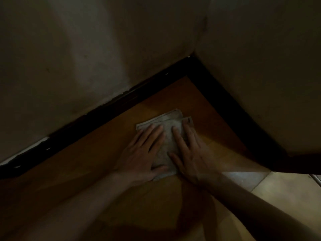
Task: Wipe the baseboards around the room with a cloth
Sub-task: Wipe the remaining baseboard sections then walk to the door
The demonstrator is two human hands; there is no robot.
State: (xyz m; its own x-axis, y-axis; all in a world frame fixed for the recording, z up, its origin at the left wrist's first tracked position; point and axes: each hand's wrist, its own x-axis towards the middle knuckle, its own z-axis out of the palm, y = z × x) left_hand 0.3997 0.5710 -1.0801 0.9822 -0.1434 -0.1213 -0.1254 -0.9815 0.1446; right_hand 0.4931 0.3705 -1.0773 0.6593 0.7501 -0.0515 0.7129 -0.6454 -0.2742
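Observation:
A pale folded cloth [167, 136] lies flat on the orange-brown floor in a dim room corner. My left hand [142, 153] presses on its left half with straight fingers, and my right hand [189, 153] presses on its right half the same way. A dark baseboard [107, 112] runs along the foot of the left wall. A second stretch of dark baseboard [231, 105] follows the right wall. The two stretches meet in the corner beyond the cloth, and the cloth touches neither of them.
Pale walls [78, 58] rise above both baseboards, with chipped white paint along the left one. The wooden floor [107, 162] spreads toward me. At the lower right lies a brighter patch of light tiles [278, 190].

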